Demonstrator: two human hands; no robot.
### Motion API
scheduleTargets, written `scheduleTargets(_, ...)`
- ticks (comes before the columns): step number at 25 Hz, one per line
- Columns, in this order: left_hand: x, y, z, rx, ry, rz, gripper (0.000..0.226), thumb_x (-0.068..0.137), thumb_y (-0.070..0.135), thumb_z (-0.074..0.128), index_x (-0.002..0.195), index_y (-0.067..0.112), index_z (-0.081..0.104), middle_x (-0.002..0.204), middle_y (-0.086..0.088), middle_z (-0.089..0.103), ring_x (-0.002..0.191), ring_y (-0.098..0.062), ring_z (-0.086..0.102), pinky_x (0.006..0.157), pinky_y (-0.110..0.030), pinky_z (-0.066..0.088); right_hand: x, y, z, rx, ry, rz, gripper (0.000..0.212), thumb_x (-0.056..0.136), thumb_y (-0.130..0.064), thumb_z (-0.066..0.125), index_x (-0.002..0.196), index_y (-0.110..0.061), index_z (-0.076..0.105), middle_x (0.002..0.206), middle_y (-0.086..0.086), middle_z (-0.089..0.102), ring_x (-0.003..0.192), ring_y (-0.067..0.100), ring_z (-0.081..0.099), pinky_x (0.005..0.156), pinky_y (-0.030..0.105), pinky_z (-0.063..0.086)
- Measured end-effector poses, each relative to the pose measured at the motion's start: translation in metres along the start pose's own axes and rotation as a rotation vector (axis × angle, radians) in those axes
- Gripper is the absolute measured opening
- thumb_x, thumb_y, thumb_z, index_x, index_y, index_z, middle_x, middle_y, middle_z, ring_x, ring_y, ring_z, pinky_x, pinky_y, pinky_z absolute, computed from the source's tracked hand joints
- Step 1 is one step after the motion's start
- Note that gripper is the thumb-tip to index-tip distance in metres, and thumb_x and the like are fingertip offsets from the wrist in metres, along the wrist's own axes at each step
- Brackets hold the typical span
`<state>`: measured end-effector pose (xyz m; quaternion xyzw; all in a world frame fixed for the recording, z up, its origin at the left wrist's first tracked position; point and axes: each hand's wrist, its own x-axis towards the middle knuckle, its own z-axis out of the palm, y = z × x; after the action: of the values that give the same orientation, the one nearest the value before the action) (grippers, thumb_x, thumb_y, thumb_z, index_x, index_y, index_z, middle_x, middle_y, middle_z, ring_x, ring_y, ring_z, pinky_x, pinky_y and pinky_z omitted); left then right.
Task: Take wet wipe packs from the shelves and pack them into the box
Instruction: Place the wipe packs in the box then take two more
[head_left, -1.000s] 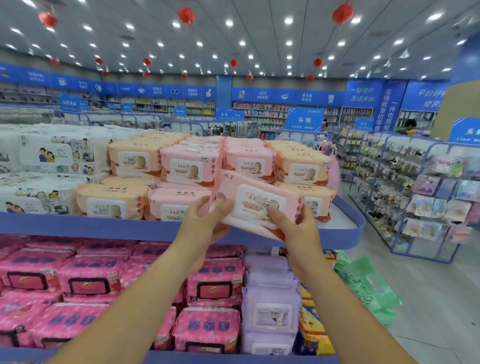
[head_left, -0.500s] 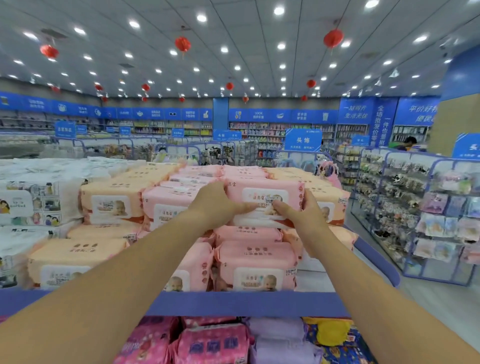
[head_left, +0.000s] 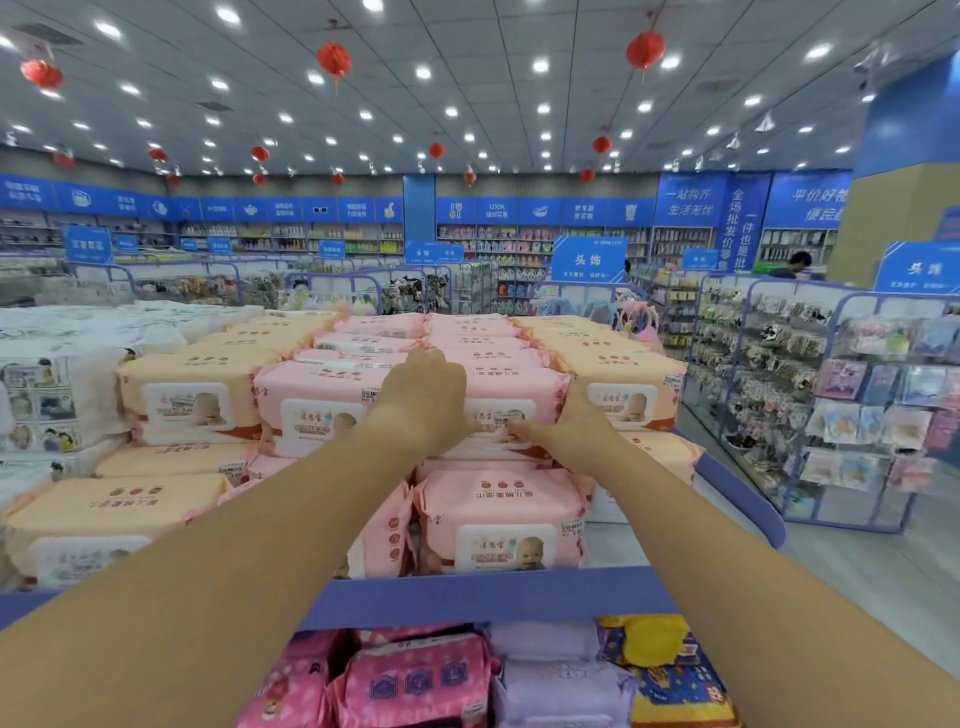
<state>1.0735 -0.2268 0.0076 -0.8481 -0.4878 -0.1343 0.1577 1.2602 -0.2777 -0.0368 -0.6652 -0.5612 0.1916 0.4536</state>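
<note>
Progress has reversed: 1 second ago you held the pink pack (head_left: 511, 387) lifted clear and tilted, out in front of the shelf lip (head_left: 493, 592). Now it sits flat on top of the pink stack, above and well behind that lip. Your left hand (head_left: 426, 397) lies over the pack's left end, fingers reaching across its top and thumb down on the front face, so it clasps the pack. Your right hand (head_left: 576, 421) wraps the right end, thumb stretched along the lower front edge, clasping it too. Neither hand has let go. Just behind the lip stands another pink pack (head_left: 498, 519), directly under the one you hold. Orange packs (head_left: 623, 384) rise toward the lip's right end, and more orange ones (head_left: 192, 400) toward its left. Below the lip lie darker pink packs (head_left: 415, 680). For the task, this looks like ground lost: the pack is on the shelf again, and the box is nowhere in view. You seem to be reseating it or changing your hold, and it must come out over the lip once more before it can be packed.
</note>
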Motion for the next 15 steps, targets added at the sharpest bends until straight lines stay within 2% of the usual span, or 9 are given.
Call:
scheduleTargets(2, -0.011, -0.006, 0.003, -0.176, -0.031, 0.033, 0.041, 0.094, 0.049, 0.056, 0.116, 0.014, 0.056, 0.125, -0.011, 0.056, 0.121, -0.031, 0.047, 0.099, -0.044, 0.045, -0.015, -0.002, -0.002, -0.102, -0.015, 0.008, 0.077, 0.09, -0.04, 0.071, 0.149, -0.018, 0.027, 0.124, -0.006, 0.053, 0.118, 0.021, 0.053, 0.096, 0.031, 0.041)
scheduleTargets(4, -0.037, -0.006, 0.005, -0.37, -0.03, 0.043, 0.061, 0.095, 0.049, 0.059, 0.144, 0.015, 0.047, 0.149, -0.007, 0.047, 0.141, -0.028, 0.037, 0.115, -0.047, 0.035, -0.032, 0.001, -0.001, -0.162, 0.011, 0.006, 0.07, 0.093, -0.046, 0.065, 0.15, -0.022, 0.031, 0.136, -0.002, 0.058, 0.123, 0.024, 0.055, 0.096, 0.035, 0.044)
scheduleTargets(5, -0.055, -0.002, 0.006, -0.474, -0.021, 0.028, 0.07, 0.096, 0.049, 0.06, 0.153, 0.017, 0.038, 0.158, -0.003, 0.038, 0.147, -0.024, 0.032, 0.12, -0.045, 0.03, -0.044, 0.002, -0.002, -0.157, 0.015, 0.016, 0.064, 0.094, -0.048, 0.061, 0.147, -0.023, 0.037, 0.138, -0.001, 0.058, 0.118, 0.022, 0.056, 0.092, 0.034, 0.044)
scheduleTargets(7, -0.095, 0.008, 0.008, -0.675, -0.007, -0.065, 0.074, 0.097, 0.051, 0.058, 0.158, 0.019, 0.029, 0.163, 0.002, 0.031, 0.146, -0.021, 0.036, 0.116, -0.039, 0.034, -0.07, 0.005, -0.002, -0.153, -0.022, 0.027, 0.053, 0.098, -0.053, 0.052, 0.14, -0.021, 0.047, 0.136, 0.0, 0.057, 0.109, 0.019, 0.053, 0.085, 0.033, 0.041)
scheduleTargets(9, -0.134, 0.019, 0.012, -0.83, 0.011, -0.184, 0.071, 0.1, 0.055, 0.05, 0.159, 0.021, 0.027, 0.163, 0.003, 0.032, 0.14, -0.022, 0.045, 0.106, -0.033, 0.041, -0.096, 0.009, -0.002, -0.134, -0.082, -0.04, 0.054, 0.101, -0.055, 0.043, 0.141, -0.02, 0.047, 0.14, -0.003, 0.053, 0.117, 0.02, 0.052, 0.088, 0.034, 0.04)
scheduleTargets(11, -0.168, 0.025, 0.018, -0.909, 0.035, -0.268, 0.068, 0.103, 0.055, 0.043, 0.159, 0.021, 0.027, 0.164, 0.003, 0.03, 0.146, -0.02, 0.038, 0.111, -0.031, 0.035, -0.121, 0.013, 0.003, -0.134, -0.104, -0.103, 0.054, 0.103, -0.054, 0.038, 0.143, -0.018, 0.046, 0.14, -0.003, 0.051, 0.118, 0.022, 0.052, 0.092, 0.036, 0.041)
scheduleTargets(15, -0.245, 0.022, 0.035, -1.024, 0.024, -0.459, 0.071, 0.103, 0.056, 0.04, 0.162, 0.023, 0.02, 0.168, 0.007, 0.02, 0.153, -0.016, 0.023, 0.123, -0.037, 0.023, -0.174, 0.021, 0.026, -0.127, -0.095, -0.194, 0.052, 0.105, -0.046, 0.039, 0.134, -0.004, 0.049, 0.14, 0.016, 0.05, 0.127, 0.032, 0.047, 0.104, 0.047, 0.04)
